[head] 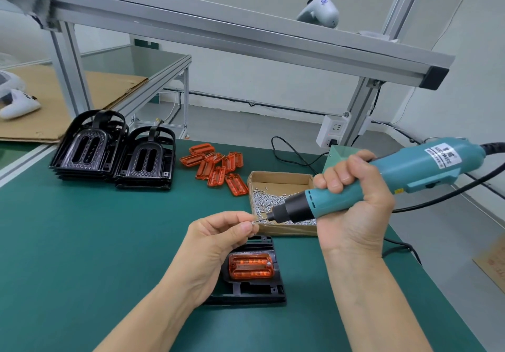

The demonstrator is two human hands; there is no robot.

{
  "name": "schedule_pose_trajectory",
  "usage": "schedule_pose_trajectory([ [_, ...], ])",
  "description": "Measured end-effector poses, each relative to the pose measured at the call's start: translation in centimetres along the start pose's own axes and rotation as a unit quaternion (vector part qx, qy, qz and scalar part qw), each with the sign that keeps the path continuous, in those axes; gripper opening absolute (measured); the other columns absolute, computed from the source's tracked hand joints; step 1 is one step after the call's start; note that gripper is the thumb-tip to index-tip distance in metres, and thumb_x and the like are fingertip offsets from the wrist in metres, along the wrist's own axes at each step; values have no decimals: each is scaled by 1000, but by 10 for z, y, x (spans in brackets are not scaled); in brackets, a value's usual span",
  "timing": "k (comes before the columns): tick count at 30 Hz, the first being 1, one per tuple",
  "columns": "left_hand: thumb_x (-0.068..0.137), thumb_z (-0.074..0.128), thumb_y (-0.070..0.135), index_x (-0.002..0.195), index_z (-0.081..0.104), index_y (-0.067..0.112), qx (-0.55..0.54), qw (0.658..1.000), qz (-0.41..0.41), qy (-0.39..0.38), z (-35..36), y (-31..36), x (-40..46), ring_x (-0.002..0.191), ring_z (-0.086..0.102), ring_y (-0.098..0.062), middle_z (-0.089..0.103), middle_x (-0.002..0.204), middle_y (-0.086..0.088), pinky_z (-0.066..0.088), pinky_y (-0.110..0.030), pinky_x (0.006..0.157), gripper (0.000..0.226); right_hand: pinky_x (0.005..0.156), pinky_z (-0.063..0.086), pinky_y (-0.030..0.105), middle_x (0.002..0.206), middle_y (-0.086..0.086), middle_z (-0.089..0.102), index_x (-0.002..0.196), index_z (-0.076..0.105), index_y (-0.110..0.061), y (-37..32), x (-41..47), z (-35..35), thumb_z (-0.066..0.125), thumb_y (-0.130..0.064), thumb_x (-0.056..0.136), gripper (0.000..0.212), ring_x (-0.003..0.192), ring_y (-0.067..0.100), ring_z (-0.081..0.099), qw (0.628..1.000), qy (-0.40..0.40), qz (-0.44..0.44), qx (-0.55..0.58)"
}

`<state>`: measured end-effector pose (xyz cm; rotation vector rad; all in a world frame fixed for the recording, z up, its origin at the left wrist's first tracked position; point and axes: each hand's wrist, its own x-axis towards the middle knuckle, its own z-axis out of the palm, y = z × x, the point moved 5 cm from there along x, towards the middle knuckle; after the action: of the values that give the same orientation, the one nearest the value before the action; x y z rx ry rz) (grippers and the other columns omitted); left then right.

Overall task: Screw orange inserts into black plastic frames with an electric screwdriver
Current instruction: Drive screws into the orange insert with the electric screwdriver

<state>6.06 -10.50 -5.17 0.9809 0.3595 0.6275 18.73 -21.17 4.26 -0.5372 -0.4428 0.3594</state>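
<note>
Left hand (218, 238) raised over desk (82, 242), thumb and fingertips pinching small silver screw (254, 222) at tip of screwdriver bit. Right hand (355, 207) wrapped tight round teal electric screwdriver (382, 179), held nearly level, bit pointing left at the screw, cable trailing off right.

Far left: two stacks of black plastic frames (114, 152), side by side, touching. Right of those, far centre: loose pile of orange inserts (216, 168) lying flat on desk, overlapping. Just right of pile: open cardboard box (281, 179) holding many small silver screws (269, 201), partly hidden behind screwdriver nose.

Near centre, below both hands: single black frame (251, 289) flat on desk, orange insert (250, 266) seated in its middle opening; left edge of frame hidden under left wrist. Neither hand touching this frame as far as visible.

Behind box: small green housing (338, 155), black cord (289, 152) running along desk. White power strip (332, 133) fixed to aluminium post at far right. Overhead aluminium rail (246, 32) crossing top, white handheld device (321, 11) resting on it. Far left, separate bench with cardboard sheet (103, 89) and white object (16, 100).
</note>
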Motion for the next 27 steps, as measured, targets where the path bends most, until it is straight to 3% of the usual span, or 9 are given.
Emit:
schedule_pose_trajectory([
  [9, 55, 76, 14, 72, 77, 10, -22, 1000, 5, 7, -2, -1, -2, 71, 68, -13, 72, 74, -9, 54, -19, 68, 18, 49, 39, 22, 53, -7, 37, 74, 52, -23, 0, -3, 3, 52, -5, 74, 17, 43, 8, 36, 1000, -9, -1, -10],
  [15, 54, 76, 17, 71, 77, 11, 26, 999, 36, 21, 0, 2, -3, 71, 69, -15, 72, 73, -9, 53, -18, 64, 18, 48, 37, 22, 52, -7, 37, 77, 50, -20, 0, -7, 8, 48, -3, 75, 17, 41, 8, 36, 998, -45, -20, -28],
  [27, 60, 75, 19, 74, 77, 16, 108, 994, 35, -4, -8, 1, 0, 75, 68, -15, 73, 77, -10, 52, -18, 68, 15, 46, 36, 21, 51, -7, 35, 75, 50, -21, 11, -5, -2, 48, -4, 73, 17, 41, 8, 34, 1000, -19, 6, -18],
])
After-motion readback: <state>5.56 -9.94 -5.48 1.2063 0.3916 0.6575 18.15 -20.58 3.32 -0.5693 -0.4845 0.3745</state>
